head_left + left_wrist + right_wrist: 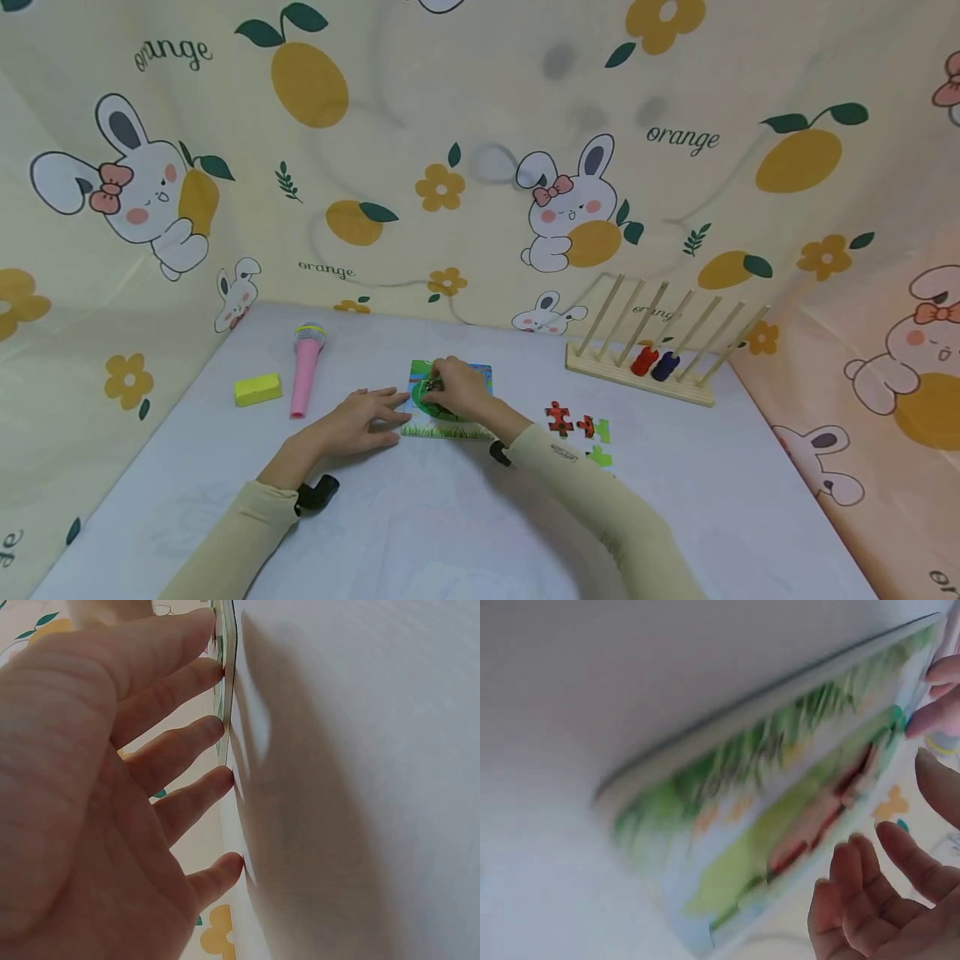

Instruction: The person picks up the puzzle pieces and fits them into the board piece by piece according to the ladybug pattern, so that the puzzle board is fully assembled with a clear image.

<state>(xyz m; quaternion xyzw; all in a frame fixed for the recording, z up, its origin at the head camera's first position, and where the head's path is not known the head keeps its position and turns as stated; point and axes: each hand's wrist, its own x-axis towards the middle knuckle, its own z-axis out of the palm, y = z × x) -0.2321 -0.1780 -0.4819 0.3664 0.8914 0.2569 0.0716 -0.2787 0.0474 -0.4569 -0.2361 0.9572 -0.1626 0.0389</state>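
Note:
In the head view a square puzzle board (450, 432) lies on the white table, with grass and a green shape printed on it. My left hand (365, 423) rests at its left edge; in the left wrist view fairly straight fingers (180, 754) touch the board's side and the tabletop. Over the board's middle is my right hand (463, 388), thumb and forefinger either side of a small dark-and-red patch. The right wrist view shows its curved fingers (907, 862) apart from the thumb, no piece visible between them. The blurred board (735, 765) shows bare wood-coloured recess and red edges.
Several loose red and green puzzle pieces (558, 419) lie right of the board. A wooden peg rack (637, 379) with red and blue beads stands behind them. At the left are a pink toy microphone (303, 375) and a yellow block (258, 390). A patterned cloth hangs behind.

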